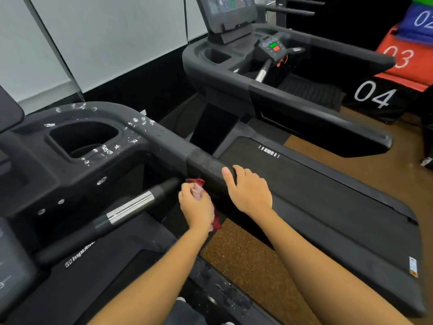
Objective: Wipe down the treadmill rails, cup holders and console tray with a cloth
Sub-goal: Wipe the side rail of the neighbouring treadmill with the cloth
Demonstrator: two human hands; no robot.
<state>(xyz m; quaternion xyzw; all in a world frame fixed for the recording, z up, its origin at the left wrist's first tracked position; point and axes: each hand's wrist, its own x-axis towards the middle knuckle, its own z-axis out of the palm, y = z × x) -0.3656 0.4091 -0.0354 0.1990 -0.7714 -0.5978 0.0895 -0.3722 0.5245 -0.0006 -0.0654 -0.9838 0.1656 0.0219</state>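
Observation:
My left hand (196, 204) grips a bunched red cloth (216, 222) against the inner side of the treadmill's right rail (206, 161). Part of the cloth pokes out above my fingers and part hangs below my wrist. My right hand (247, 190) rests on top of the same rail, thumb on its upper face, fingers curled over the outer edge. The cup holder (84, 139) and the rail's curved front are dotted with white foam specks. A chrome-banded grip bar (131, 211) runs just left of my left hand.
A second treadmill (293, 97) stands to the right, its belt (316, 195) beside my right arm. Brown cork floor (248, 266) shows between the machines. Numbered boxes (375, 95) are stacked at the far right. A frosted glass wall (105, 43) is ahead.

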